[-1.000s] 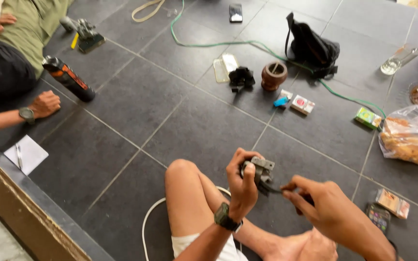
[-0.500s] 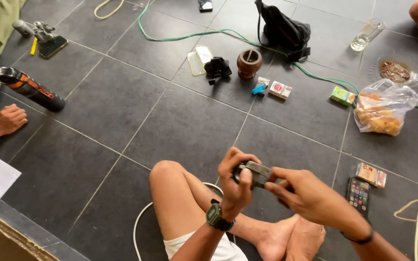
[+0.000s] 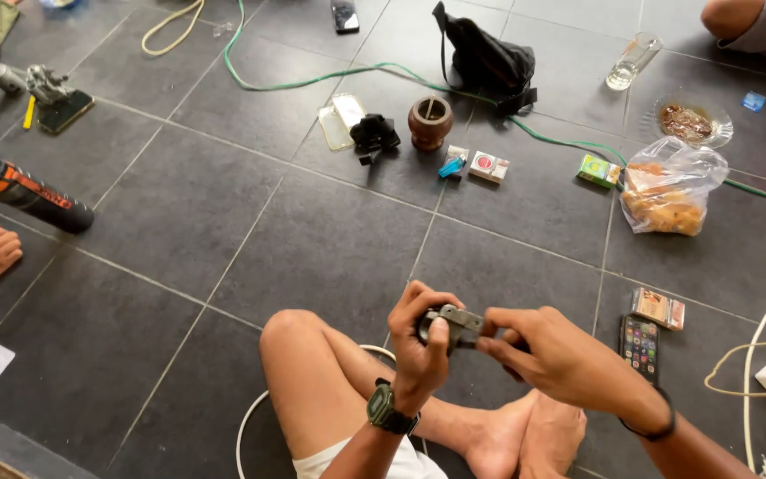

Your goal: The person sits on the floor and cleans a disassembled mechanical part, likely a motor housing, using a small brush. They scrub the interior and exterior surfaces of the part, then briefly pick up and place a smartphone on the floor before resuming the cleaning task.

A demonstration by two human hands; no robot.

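Low in the frame's centre, left hand (image 3: 420,350) fingers clamped around small grey metal part (image 3: 456,321), right hand (image 3: 550,357) fingers pinching its right end, above crossed legs; smartphone (image 3: 639,346) on floor just right

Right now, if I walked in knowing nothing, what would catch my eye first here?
First, the two hands low in the middle: the left hand and the right hand together grip a small grey metal part above crossed bare legs. Beyond them, on the dark tiled floor, a green cable snakes past a black bag, and a clear bag of snacks sits to the right.
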